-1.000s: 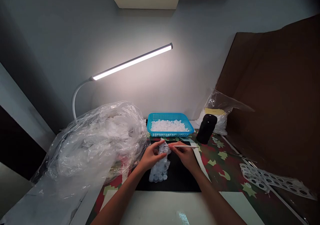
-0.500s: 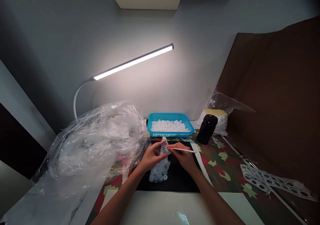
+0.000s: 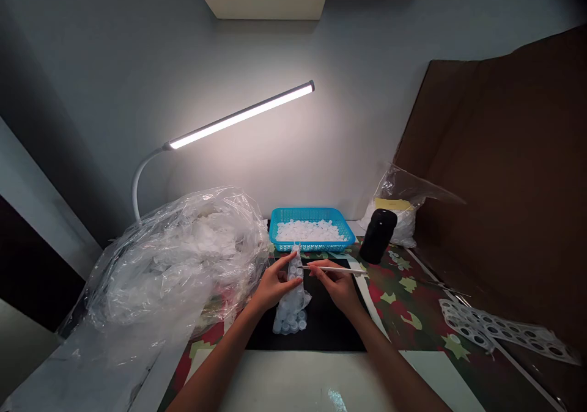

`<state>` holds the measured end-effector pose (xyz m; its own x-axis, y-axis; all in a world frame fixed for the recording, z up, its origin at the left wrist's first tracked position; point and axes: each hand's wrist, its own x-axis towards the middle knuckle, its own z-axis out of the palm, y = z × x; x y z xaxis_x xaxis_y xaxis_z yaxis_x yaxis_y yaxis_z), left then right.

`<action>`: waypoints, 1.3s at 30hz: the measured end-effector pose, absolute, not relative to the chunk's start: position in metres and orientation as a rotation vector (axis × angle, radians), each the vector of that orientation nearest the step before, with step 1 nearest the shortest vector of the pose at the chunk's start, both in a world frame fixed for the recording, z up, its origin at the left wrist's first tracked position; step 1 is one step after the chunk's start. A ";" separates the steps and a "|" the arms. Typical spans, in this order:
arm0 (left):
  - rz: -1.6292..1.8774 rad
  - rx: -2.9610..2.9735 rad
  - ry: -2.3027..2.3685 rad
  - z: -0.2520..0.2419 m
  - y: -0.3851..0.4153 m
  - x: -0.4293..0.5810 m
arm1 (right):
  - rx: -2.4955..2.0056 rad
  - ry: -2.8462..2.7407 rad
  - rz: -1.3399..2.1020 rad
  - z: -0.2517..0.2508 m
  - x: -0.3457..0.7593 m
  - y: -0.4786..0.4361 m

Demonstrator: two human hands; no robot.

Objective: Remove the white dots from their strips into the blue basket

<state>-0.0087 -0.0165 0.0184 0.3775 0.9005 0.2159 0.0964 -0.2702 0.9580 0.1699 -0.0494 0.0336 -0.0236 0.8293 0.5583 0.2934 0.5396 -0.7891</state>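
My left hand (image 3: 274, 285) is closed on a translucent white plastic strip with round cup-like pieces (image 3: 294, 271), thumb on its near part and fingers at its upper left side. The strip is tilted up over a black mat (image 3: 328, 323). In my right hand (image 3: 338, 285), pinched like a pen, is a slim white stick-like tool (image 3: 346, 270) whose thin tip reaches the strip's right side. Whether the tip touches a piece is too small to tell. Below the left hand, more translucent round pieces (image 3: 290, 317) lie bunched on the mat.
A blue basket (image 3: 316, 247) of small white pieces stands behind the mat. Large clear plastic bags (image 3: 183, 265) bulge at left under a lit lamp (image 3: 243, 115). At right are a black cylinder (image 3: 378, 236), a white-filled bag (image 3: 404, 225), perforated white strips (image 3: 504, 329) and a cardboard panel (image 3: 499, 155).
The strip has turned, showing more of its row of round pieces. My right hand has drawn slightly right and the tool lies more level, with its tip visible.
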 end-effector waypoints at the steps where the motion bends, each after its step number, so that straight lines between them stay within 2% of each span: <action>1: 1.026 1.654 0.902 0.019 -0.016 -0.009 | -0.978 -1.590 0.573 0.033 0.170 -0.049; 20: 1.020 1.675 0.863 0.025 -0.023 -0.005 | -0.925 -1.843 0.458 0.025 0.165 -0.049; 29: 1.024 1.622 0.888 0.024 -0.021 -0.006 | -0.987 -1.635 0.391 0.032 0.168 -0.051; 39: 1.000 1.638 0.868 0.027 -0.025 -0.004 | -0.977 -1.672 0.350 0.031 0.167 -0.049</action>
